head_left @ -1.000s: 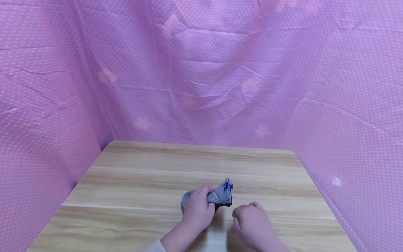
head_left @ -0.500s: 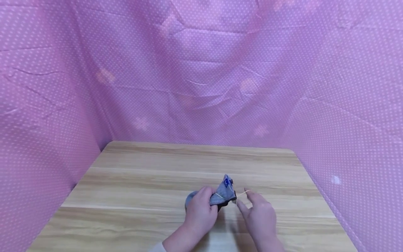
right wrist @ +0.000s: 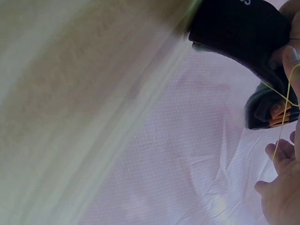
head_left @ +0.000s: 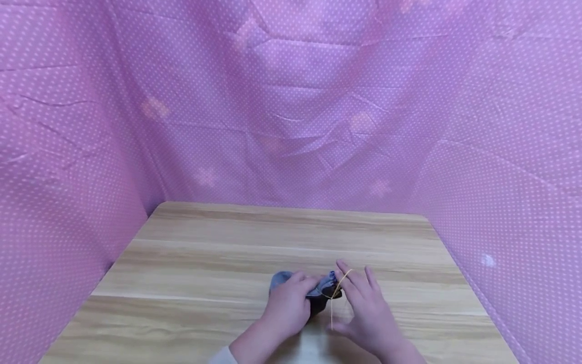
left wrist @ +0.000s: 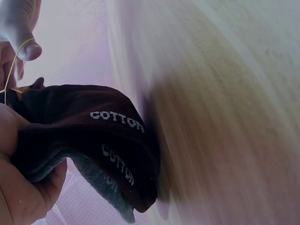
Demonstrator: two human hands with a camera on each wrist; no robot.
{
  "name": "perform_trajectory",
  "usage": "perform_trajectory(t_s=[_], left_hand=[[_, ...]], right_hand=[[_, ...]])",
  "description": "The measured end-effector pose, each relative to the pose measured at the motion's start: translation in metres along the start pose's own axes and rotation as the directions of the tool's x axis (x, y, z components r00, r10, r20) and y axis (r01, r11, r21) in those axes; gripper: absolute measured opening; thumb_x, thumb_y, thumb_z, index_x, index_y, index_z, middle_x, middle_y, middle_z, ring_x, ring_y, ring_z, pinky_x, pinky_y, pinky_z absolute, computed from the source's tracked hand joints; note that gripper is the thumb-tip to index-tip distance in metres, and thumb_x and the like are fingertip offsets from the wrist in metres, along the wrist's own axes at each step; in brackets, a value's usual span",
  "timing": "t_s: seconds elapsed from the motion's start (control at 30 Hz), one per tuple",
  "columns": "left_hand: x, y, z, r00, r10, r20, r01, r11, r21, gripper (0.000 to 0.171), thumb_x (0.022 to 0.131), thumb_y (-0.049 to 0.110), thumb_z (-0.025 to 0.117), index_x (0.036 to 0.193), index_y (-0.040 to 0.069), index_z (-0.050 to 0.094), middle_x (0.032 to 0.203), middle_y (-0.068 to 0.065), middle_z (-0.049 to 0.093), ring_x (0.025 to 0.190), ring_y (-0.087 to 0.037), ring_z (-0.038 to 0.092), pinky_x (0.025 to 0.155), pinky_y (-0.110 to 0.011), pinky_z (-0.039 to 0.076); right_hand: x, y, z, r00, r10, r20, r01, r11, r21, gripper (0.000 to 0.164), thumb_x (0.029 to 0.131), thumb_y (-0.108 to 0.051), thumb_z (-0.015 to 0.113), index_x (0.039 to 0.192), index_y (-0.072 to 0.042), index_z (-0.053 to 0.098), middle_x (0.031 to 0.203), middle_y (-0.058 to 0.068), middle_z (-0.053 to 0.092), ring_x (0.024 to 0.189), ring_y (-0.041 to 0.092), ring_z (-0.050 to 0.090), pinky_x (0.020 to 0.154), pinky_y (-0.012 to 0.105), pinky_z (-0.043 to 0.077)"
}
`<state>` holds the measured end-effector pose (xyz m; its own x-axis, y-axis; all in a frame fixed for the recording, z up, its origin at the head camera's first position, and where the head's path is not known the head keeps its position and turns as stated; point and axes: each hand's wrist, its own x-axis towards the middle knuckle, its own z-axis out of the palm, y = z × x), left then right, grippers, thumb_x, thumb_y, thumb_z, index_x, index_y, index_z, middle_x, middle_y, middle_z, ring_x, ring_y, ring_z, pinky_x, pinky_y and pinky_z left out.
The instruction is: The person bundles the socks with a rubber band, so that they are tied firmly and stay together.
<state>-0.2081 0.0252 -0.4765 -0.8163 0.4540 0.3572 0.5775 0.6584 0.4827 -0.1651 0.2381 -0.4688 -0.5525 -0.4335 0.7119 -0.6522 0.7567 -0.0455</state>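
Observation:
My left hand (head_left: 286, 306) grips a bundle of socks (left wrist: 89, 105), grey-blue on one side and black on the other. White "COTTON" lettering runs across the dark socks in the left wrist view. Near the cuff end, my right hand (head_left: 373, 313) has its fingers and thumb spread apart, stretching a yellow rubber band (head_left: 332, 314) between them. The band crosses over itself right at the sock cuffs (right wrist: 267, 112), where an orange patch shows. Part of the bundle is hidden behind the left fingers.
Both hands work over the front part of a light wood-grain table (head_left: 182, 273). A pink polka-dot cloth (head_left: 291, 126) hangs behind the table and along both sides.
The right hand, curled near the cuffs a second ago, has pulled the rubber band out and spread its fingers within it. The sock cuffs have tilted downward; the left hand keeps its grip.

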Motion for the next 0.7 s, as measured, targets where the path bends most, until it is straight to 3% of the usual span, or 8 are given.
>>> perform_trajectory(t_s=[0.17,0.33,0.53,0.7], left_hand=[[0.003,0.005,0.0,0.998,0.021,0.059,-0.025,0.997,0.071,0.056,0.078,-0.004,0.071,0.124,0.028,0.077,0.114,0.006,0.068,0.096,-0.016,0.07,0.077,-0.035,0.057],[0.006,0.009,0.001,0.991,0.058,0.117,-0.077,0.982,0.17,0.04,0.078,0.001,0.078,0.111,0.025,0.078,0.105,0.008,0.067,0.091,-0.014,0.068,0.07,-0.032,0.056],[0.004,0.013,0.002,0.986,0.076,0.151,-0.111,0.964,0.242,0.041,0.074,0.003,0.083,0.109,0.024,0.077,0.101,0.008,0.064,0.087,-0.012,0.064,0.065,-0.029,0.053],[0.002,0.011,0.005,0.979,0.156,0.132,-0.185,0.949,0.254,0.039,0.075,0.005,0.08,0.109,0.024,0.077,0.1,0.007,0.063,0.086,-0.011,0.062,0.069,-0.027,0.053]], right_hand=[[0.001,-0.001,0.001,0.997,-0.068,0.044,0.069,0.997,-0.022,0.12,0.046,-0.045,0.104,0.144,0.006,0.057,0.155,0.016,0.054,0.135,0.03,0.057,0.129,0.052,0.011],[0.002,-0.003,0.002,0.996,-0.057,0.072,0.059,0.998,-0.015,0.115,0.046,-0.043,0.104,0.142,0.003,0.059,0.152,0.012,0.057,0.132,0.026,0.059,0.129,0.052,0.01],[0.003,-0.007,0.003,0.982,0.069,0.176,-0.069,0.998,-0.004,0.107,0.047,-0.049,0.104,0.135,-0.003,0.065,0.148,0.006,0.061,0.132,0.021,0.059,0.121,0.063,0.025],[0.003,-0.008,0.003,0.95,0.176,0.257,-0.188,0.982,0.021,0.097,0.048,-0.051,0.104,0.127,-0.008,0.068,0.14,0.004,0.066,0.129,0.02,0.061,0.118,0.067,0.028]])
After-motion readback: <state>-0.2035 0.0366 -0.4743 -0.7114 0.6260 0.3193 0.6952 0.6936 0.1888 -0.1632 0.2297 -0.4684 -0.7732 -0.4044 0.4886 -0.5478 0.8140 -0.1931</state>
